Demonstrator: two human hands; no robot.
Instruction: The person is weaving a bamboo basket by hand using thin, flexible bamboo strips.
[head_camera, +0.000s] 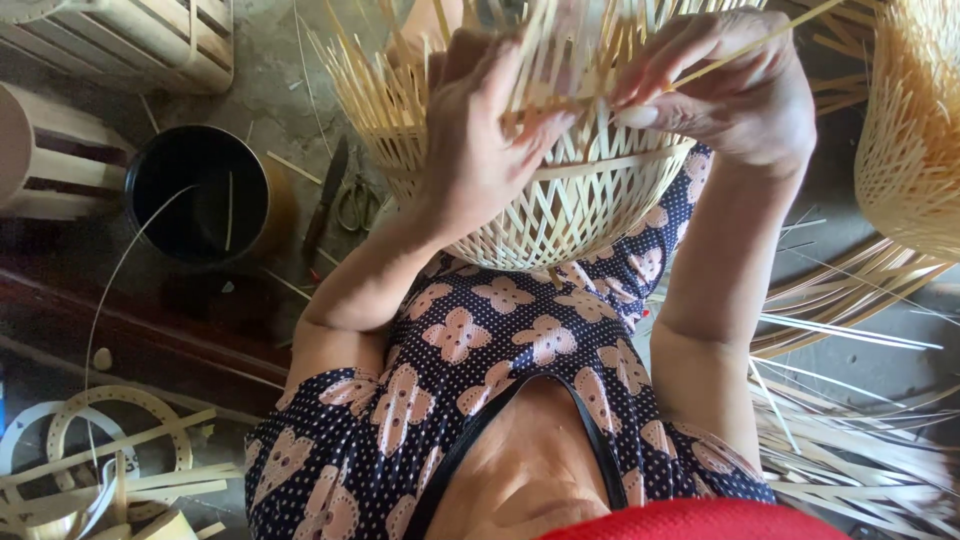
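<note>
A half-woven basket (560, 200) is held on the lap. Its wall is gripped by the left hand (480, 140); a strip (740, 50) is pinched by the right hand (735, 90).

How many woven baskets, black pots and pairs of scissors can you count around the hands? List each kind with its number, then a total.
Woven baskets: 2, one held by both hands, one at the right edge
Black pots: 1
Pairs of scissors: 1
Total: 4
</note>
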